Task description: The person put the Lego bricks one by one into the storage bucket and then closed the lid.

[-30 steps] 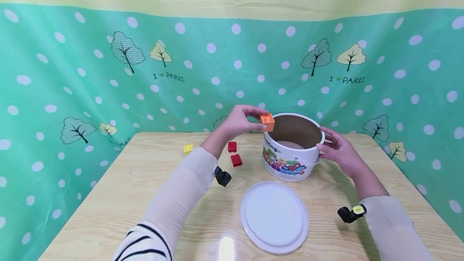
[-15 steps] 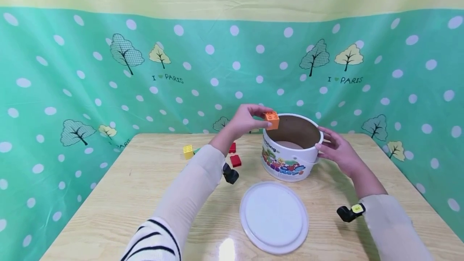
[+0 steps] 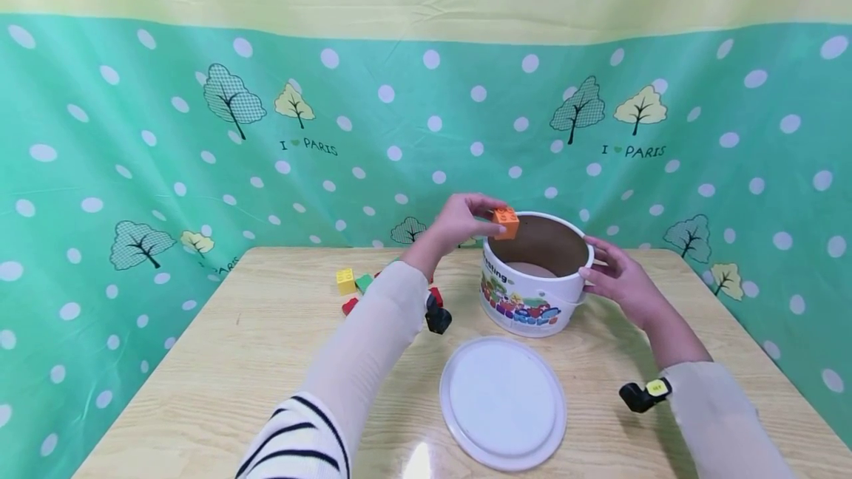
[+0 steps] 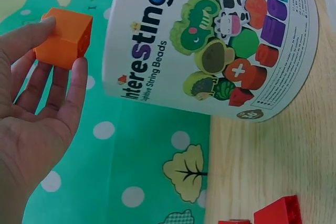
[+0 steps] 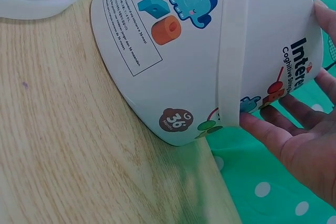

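Note:
My left hand (image 3: 455, 224) pinches an orange studded toy brick (image 3: 507, 225) between thumb and fingers, over the left rim of a white printed bucket (image 3: 526, 309). In the left wrist view the orange brick (image 4: 60, 38) is raised beside the bucket's lettered wall. The bucket stands upright without its lid, its brown inner wall showing. On its right side, my right hand (image 3: 619, 272) grips the rim. The right wrist view shows the fingers of that right hand (image 5: 302, 142) along the outer wall, by the white handle (image 5: 233, 51).
A round white lid (image 3: 504, 399) lies on the wooden table in front of the bucket. Left of it are a yellow brick (image 3: 345, 281), a green brick (image 3: 363, 283) and red bricks (image 3: 349, 306), partly hidden behind my left forearm. A dotted curtain (image 3: 319, 191) hangs behind the table.
My left hand has moved a little to the right with the orange brick, nearer the bucket's opening. More bricks show left of the forearm. The right hand has stayed on the rim.

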Available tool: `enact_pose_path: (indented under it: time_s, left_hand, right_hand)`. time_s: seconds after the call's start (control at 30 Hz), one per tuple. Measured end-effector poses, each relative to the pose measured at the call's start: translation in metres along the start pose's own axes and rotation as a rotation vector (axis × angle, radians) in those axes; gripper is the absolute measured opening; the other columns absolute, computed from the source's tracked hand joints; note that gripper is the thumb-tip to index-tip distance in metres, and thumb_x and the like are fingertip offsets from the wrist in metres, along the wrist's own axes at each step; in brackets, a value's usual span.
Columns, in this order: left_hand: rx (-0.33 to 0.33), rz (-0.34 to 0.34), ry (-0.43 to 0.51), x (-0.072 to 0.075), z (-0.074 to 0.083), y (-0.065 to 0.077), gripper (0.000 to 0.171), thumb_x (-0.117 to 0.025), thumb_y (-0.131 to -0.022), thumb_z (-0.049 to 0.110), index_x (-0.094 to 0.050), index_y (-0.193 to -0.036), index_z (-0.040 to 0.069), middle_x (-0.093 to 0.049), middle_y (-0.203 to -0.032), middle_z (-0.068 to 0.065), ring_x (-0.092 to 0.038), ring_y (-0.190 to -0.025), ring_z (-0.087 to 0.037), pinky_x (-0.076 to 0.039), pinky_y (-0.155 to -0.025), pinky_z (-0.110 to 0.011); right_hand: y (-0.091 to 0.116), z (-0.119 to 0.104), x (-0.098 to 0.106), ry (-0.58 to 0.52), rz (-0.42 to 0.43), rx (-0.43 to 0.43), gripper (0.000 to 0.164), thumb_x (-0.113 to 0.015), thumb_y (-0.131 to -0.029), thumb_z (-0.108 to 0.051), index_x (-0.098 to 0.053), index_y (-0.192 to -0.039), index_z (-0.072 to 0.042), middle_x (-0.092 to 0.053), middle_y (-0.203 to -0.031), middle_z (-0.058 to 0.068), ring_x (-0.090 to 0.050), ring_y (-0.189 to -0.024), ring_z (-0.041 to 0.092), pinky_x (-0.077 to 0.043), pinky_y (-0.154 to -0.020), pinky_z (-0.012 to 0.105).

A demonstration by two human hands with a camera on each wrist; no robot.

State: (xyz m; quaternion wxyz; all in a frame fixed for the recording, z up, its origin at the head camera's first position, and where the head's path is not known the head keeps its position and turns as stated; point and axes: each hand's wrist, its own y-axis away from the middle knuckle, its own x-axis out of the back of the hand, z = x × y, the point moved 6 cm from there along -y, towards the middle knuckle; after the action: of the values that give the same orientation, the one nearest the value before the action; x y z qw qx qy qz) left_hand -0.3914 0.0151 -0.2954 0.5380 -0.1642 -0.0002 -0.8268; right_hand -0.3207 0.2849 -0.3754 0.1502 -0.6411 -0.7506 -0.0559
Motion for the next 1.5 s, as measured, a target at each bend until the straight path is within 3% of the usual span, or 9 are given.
enact_pose_path:
  time_s: [0.3, 0.6, 0.7, 0.9, 1.13, 1.37, 1.5]
  left_hand:
    - [-0.053, 0.012, -0.104, -0.014, 0.002, -0.007, 0.04, -0.082, -0.077, 0.004, -0.072, -0.115, 0.011, -0.067, -0.102, 0.001, -0.062, -0.099, -0.021, -0.055, -0.078, -0.026]
    - [-0.08, 0.085, -0.076, -0.022, -0.002, -0.011, 0.037, -0.079, -0.078, 0.0, -0.073, -0.113, 0.01, -0.066, -0.102, 0.001, -0.061, -0.097, -0.015, -0.055, -0.078, -0.024]
    - [-0.083, 0.093, -0.067, -0.022, -0.004, -0.012, 0.033, -0.079, -0.079, 0.002, -0.074, -0.111, 0.009, -0.067, -0.107, -0.006, -0.061, -0.102, -0.021, -0.054, -0.079, -0.024]
    - [-0.073, 0.083, -0.042, -0.021, -0.006, -0.01, 0.032, -0.079, -0.081, 0.004, -0.073, -0.112, 0.005, -0.065, -0.116, -0.018, -0.056, -0.113, -0.035, -0.052, -0.083, -0.028]
    - [-0.094, 0.081, -0.019, -0.014, -0.006, -0.005, 0.039, -0.082, -0.077, 0.004, -0.072, -0.114, 0.005, -0.067, -0.112, -0.011, -0.059, -0.112, -0.034, -0.053, -0.084, -0.028]
    - [-0.09, 0.046, 0.025, -0.004, -0.011, 0.003, 0.043, -0.082, -0.078, 0.006, -0.07, -0.119, 0.01, -0.067, -0.118, -0.006, -0.063, -0.109, -0.02, -0.055, -0.084, -0.027]
    - [-0.092, 0.041, 0.026, 0.0, -0.013, 0.009, 0.044, -0.082, -0.078, 0.007, -0.07, -0.119, 0.011, -0.067, -0.119, -0.011, -0.061, -0.113, -0.025, -0.055, -0.083, -0.028]
  right_hand:
    - [0.0, 0.0, -0.001, 0.001, 0.003, 0.009, 0.076, -0.063, -0.096, -0.028, -0.018, -0.156, -0.015, -0.024, -0.154, 0.027, -0.032, -0.135, 0.048, -0.049, -0.093, 0.047]
    - [0.0, 0.001, -0.002, 0.001, 0.007, 0.008, 0.075, -0.063, -0.096, -0.026, -0.019, -0.156, -0.015, -0.024, -0.154, 0.026, -0.032, -0.135, 0.048, -0.047, -0.094, 0.05]
    - [-0.001, 0.001, -0.003, -0.003, 0.005, 0.01, 0.076, -0.064, -0.096, -0.026, -0.019, -0.156, -0.015, -0.023, -0.154, 0.026, -0.032, -0.134, 0.048, -0.047, -0.093, 0.05]
    - [-0.002, 0.0, -0.004, -0.011, 0.003, 0.01, 0.075, -0.064, -0.096, -0.026, -0.02, -0.156, -0.016, -0.023, -0.154, 0.026, -0.032, -0.135, 0.048, -0.048, -0.093, 0.047]
    - [-0.001, -0.002, -0.004, -0.003, 0.006, 0.018, 0.076, -0.063, -0.096, -0.028, -0.019, -0.156, -0.016, -0.023, -0.154, 0.027, -0.032, -0.134, 0.048, -0.05, -0.092, 0.043]
    - [0.001, -0.001, -0.003, 0.01, 0.011, 0.009, 0.078, -0.064, -0.095, -0.031, -0.018, -0.157, -0.017, -0.023, -0.155, 0.026, -0.031, -0.135, 0.048, -0.05, -0.092, 0.043]
    - [0.002, -0.001, -0.003, 0.013, 0.012, 0.012, 0.077, -0.064, -0.096, -0.03, -0.018, -0.157, -0.018, -0.022, -0.155, 0.026, -0.031, -0.135, 0.048, -0.05, -0.092, 0.042]
